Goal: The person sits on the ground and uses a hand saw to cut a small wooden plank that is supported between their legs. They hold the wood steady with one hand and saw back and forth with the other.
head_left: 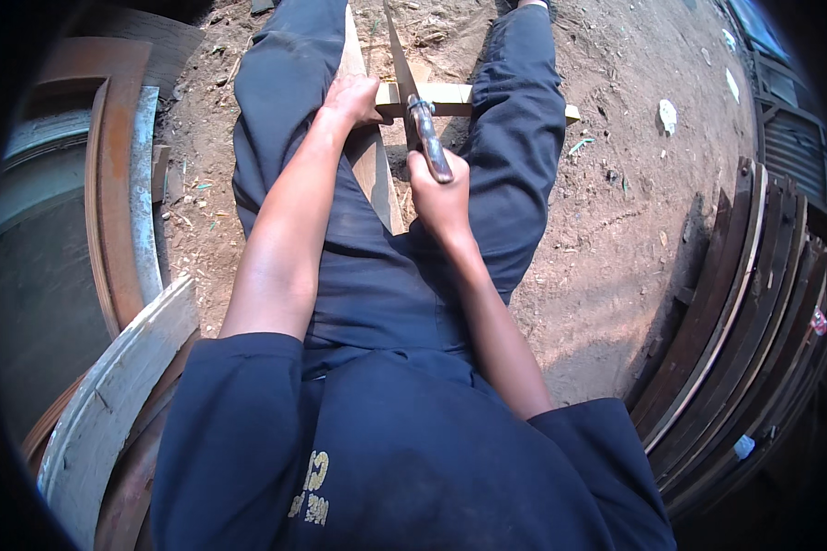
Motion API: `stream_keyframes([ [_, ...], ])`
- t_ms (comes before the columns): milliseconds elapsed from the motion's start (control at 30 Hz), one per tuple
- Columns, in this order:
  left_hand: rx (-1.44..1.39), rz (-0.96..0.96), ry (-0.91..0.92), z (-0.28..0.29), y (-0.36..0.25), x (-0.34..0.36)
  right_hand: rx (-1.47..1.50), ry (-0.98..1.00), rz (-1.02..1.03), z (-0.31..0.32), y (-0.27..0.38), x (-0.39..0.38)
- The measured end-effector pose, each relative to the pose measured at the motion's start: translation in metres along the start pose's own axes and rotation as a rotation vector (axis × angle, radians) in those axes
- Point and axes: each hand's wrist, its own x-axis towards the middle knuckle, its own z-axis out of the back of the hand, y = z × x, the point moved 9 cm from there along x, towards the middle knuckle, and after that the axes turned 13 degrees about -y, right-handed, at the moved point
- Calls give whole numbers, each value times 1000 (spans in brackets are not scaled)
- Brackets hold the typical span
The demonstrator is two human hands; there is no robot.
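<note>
My right hand (441, 190) is closed around the handle of a hand saw (401, 61), whose blade points away from me. The blade crosses a narrow pale wooden strip (450, 95) lying crosswise between my legs. On the strip's left end, my left hand (355, 97) is closed, its fingers partly hidden. Below the strip a wooden board (374, 174) runs lengthwise between my thighs. The strip's right end sticks out past my right leg. Whether the blade has cut into the wood cannot be made out.
Bare dirt ground (606, 230) with scattered chips and litter surrounds me. A brown wooden frame (115, 184) and a pale weathered board (124, 395) stand at my left. Several dark planks (726, 303) are stacked at my right, near a corrugated metal panel (799, 147).
</note>
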Motion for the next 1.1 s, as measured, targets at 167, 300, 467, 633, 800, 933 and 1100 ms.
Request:
stream_keyframes([
  [167,14,13,-51,2,3,-5,-95,39,-53,14,-2,-33],
  [300,28,34,15,-4,12,-5,-68,59,-38,34,10,-60],
  [467,-14,-15,-34,3,-5,2,0,-39,4,-8,1,19],
  [633,26,17,-60,-3,9,0,-43,52,-86,32,11,-42],
  [800,5,34,-9,4,7,-8,-74,45,35,10,9,-36],
  [933,2,16,-51,4,-3,-5,-5,1,-18,-3,2,1],
  [1100,3,22,-45,-5,11,-7,-41,33,-30,31,-6,-47],
])
